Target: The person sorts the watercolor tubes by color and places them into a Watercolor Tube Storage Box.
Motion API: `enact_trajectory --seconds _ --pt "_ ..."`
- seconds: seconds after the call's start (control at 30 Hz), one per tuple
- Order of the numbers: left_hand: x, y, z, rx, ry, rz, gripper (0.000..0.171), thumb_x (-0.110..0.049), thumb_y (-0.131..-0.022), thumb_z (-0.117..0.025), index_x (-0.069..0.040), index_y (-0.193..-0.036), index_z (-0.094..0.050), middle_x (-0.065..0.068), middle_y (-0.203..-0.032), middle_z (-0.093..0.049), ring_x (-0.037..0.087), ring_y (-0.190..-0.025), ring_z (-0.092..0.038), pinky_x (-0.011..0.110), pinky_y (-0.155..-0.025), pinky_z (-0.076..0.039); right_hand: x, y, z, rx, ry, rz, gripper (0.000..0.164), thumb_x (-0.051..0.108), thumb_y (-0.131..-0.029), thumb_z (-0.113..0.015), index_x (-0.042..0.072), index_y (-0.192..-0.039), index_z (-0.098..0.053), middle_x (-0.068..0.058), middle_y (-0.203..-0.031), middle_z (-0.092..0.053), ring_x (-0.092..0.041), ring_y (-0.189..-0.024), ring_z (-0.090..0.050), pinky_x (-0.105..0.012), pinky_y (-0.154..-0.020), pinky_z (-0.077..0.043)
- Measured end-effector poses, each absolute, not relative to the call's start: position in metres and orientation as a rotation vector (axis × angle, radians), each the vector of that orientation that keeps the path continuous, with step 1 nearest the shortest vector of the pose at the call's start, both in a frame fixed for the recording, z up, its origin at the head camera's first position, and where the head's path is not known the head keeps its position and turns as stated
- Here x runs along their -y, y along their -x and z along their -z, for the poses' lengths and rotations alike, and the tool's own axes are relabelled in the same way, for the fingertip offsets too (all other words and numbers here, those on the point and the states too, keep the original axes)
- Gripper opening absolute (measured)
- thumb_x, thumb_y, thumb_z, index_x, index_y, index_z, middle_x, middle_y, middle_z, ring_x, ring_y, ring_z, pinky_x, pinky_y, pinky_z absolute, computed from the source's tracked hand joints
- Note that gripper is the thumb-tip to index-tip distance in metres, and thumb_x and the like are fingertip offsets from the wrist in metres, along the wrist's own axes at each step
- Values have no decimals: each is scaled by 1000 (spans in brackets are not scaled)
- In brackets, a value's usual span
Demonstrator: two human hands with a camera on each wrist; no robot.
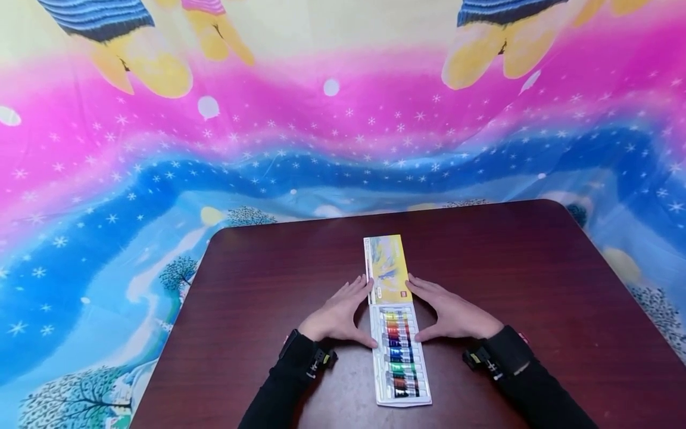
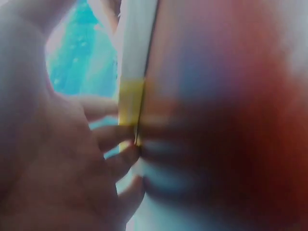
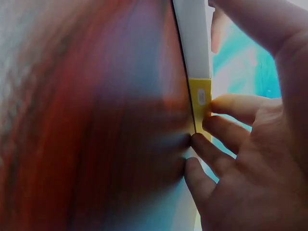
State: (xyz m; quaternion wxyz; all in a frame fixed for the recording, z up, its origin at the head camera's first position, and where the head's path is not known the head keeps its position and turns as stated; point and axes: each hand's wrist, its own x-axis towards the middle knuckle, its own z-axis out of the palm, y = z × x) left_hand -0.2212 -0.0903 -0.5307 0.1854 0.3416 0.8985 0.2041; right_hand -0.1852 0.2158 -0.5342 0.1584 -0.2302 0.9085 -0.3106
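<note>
A yellow box (image 1: pixel 388 268) with a painted picture lies flat on the table. At its near end, in line with it, is a white tray (image 1: pixel 380 384) of colored paint tubes (image 1: pixel 399 351). Whether the tray's far end sits inside the box cannot be told. My left hand (image 1: pixel 337 316) is along the left side, extended fingertips at the box's edge and thumb at the tray's edge. Mirroring it on the right, my right hand (image 1: pixel 455 313) touches the box with its fingers and the tray with its thumb. Both wrist views show fingers against the box's yellow side (image 2: pixel 131 101).
The dark red-brown table (image 1: pixel 278 268) has rounded far corners. Behind it hangs a pink and blue patterned cloth (image 1: pixel 332 137). Small cameras (image 1: pixel 321 360) are strapped to both wrists over black sleeves.
</note>
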Motion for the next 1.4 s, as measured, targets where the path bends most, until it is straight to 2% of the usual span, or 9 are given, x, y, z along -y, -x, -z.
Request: enact_trajectory --seconds 0.2,0.4,0.67,0.87,1.0,1.17,1.27,1.4 --pt "85 215 534 -2566 -960 -548 129 -62 -77 -85 -13 -168 -8 9 -175 -4 20 -162 -3 44 -131 -10 -216 184 534 -2614 638 890 114 59 -78 -85 12 -164 -29 -13 -172 -22 -40 -156 -27 -61 -116 -38" --pt "86 213 534 -2560 -945 -595 128 -59 -76 -87 -13 -168 -12 10 -175 -8 22 -162 -6 45 -131 -11 -214 184 537 -2641 611 923 114 58 -73 -88 11 -162 -35 -15 -170 -28 -40 -154 -30 -61 -115 -39" --pt "85 214 536 -2571 -948 -575 126 -60 -76 -87 -14 -168 -14 9 -174 -12 22 -162 -7 45 -131 -11 -214 181 538 -2640 606 973 111 57 -73 -89 10 -160 -40 -17 -169 -29 -43 -153 -31 -63 -113 -40" --pt "87 214 535 -2570 -943 -559 126 -61 -76 -86 -17 -168 -12 7 -175 -8 21 -162 -6 44 -131 -12 -213 178 536 -2653 590 934 105 56 -78 -86 14 -161 -39 -17 -170 -27 -43 -152 -32 -61 -111 -42" --pt "87 214 533 -2574 -960 -568 126 -59 -75 -88 -15 -168 -15 7 -175 -4 23 -162 -7 46 -130 -16 -208 163 529 -2664 582 922 101 52 -81 -85 18 -163 -36 -16 -170 -25 -42 -152 -34 -59 -110 -45" --pt "86 215 529 -2647 -1029 -451 126 -63 -73 -87 -9 -166 -20 9 -175 -8 26 -162 -12 47 -128 -23 -193 134 518 -2594 773 887 121 55 -69 -93 21 -165 -29 -14 -173 -16 -41 -153 -31 -62 -107 -46" --pt "85 216 528 -2672 -1033 -394 126 -64 -73 -86 -8 -166 -22 9 -175 -12 25 -161 -14 45 -128 -24 -185 122 515 -2564 910 821 131 56 -61 -97 22 -166 -27 -14 -174 -13 -48 -154 -23 -69 -109 -40" --pt "83 216 528 -2686 -1024 -362 124 -67 -73 -84 -10 -165 -24 8 -174 -16 25 -161 -16 44 -128 -24 -181 116 513 -2574 936 769 134 51 -58 -100 21 -166 -27 -14 -174 -14 -55 -153 -18 -75 -111 -33"
